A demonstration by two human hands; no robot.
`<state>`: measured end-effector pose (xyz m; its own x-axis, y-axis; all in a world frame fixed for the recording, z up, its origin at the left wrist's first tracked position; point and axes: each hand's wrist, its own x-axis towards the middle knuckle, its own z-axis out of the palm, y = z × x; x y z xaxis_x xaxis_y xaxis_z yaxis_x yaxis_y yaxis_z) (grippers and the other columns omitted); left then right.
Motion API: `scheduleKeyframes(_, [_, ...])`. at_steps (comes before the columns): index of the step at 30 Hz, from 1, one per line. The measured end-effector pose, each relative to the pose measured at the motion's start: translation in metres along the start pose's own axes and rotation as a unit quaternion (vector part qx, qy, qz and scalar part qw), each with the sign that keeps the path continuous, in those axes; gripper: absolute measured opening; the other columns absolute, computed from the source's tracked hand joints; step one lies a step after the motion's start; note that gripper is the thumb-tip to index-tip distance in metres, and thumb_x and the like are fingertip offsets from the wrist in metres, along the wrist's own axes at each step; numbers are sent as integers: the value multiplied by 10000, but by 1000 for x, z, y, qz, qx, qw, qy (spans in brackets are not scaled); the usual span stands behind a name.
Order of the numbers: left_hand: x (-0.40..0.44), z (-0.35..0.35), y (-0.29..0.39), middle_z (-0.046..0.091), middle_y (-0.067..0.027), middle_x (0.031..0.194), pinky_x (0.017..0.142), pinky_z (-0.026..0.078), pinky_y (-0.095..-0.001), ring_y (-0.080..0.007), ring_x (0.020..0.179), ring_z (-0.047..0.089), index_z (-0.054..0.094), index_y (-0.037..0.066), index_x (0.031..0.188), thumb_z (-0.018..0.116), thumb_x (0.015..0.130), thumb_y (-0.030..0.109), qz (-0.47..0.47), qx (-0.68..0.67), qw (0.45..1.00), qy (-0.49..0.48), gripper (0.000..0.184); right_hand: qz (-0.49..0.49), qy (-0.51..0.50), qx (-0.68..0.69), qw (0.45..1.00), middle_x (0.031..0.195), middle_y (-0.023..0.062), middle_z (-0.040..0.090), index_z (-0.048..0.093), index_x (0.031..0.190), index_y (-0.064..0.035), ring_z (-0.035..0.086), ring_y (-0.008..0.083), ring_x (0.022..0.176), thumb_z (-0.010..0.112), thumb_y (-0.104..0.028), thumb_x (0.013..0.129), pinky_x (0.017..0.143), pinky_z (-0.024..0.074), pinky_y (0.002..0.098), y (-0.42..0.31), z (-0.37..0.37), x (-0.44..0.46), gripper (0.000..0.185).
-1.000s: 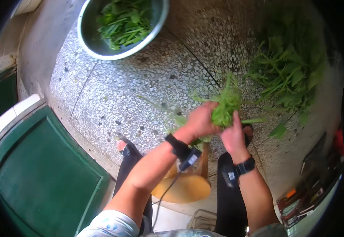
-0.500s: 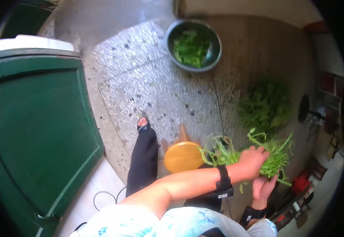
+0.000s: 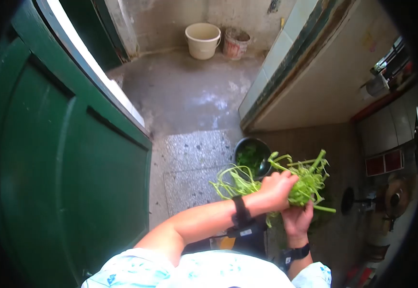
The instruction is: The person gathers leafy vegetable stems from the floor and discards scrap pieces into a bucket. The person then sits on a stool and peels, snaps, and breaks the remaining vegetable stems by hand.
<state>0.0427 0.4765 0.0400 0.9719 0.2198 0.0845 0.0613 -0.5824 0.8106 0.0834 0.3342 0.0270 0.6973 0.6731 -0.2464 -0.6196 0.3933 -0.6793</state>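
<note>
While the person's left grip [image 3: 278,188] is curling tightly over a bunch of greens [image 3: 308,185] from above, the right grip [image 3: 297,218] is cupping the same bunch from below, its thumb pointing up. Both grips are grasping the greens, which are hanging in the air in front of the body, above the floor [image 3: 192,180]. Thick pale stalks are sticking out to the upper and lower right, and thin curling stems are trailing out on the other side, past the left grip.

In this view those stems are overlapping the near edge of a dark bowl [image 3: 265,156]; I cannot tell whether they are touching it. The bowl is standing on the floor beyond the bunch, and leaves [image 3: 248,156] are lying inside.

The person is wearing 2 black wristbands [image 3: 240,211], 1 on each arm, and a pale shirt [image 3: 218,269] with blue marks. Farther off, 2 buckets are standing near each other by the back wall: a cream bucket [image 3: 202,52] and, to its right, a red-stained bucket [image 3: 236,50]. A green door [image 3: 108,173] is filling the left side, and a pale wall [image 3: 314,91] is running along the right.
</note>
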Motion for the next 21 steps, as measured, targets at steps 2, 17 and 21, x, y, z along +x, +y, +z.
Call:
scheduleKeyframes(2, [11,-38,-17,505,-113,977,728,469,-413,-319,899,533,496,91,1054,702,532,162,-12,27,999,17,566,15,-41,-10,999,1272,49,397,357,1259,-131,386,214,1155,346,-389,876,952,319,399,7,33,33,463])
scheduleKeyframes(17, [232,-308,-159,526,-122,1027,795,437,-376,-311,949,524,491,80,1069,712,509,181,-83,160,983,44,610,80,-126,81,985,1232,67,427,380,1230,-114,424,218,1111,301,-389,891,891,360,408,28,219,386,444])
scheduleKeyframes(21, [314,-382,-183,528,-125,1043,812,435,-360,-297,965,528,485,51,1102,715,499,175,-85,158,984,23,657,75,-152,95,981,1210,64,438,371,1230,-115,430,213,1103,354,-400,887,896,369,416,8,270,483,446])
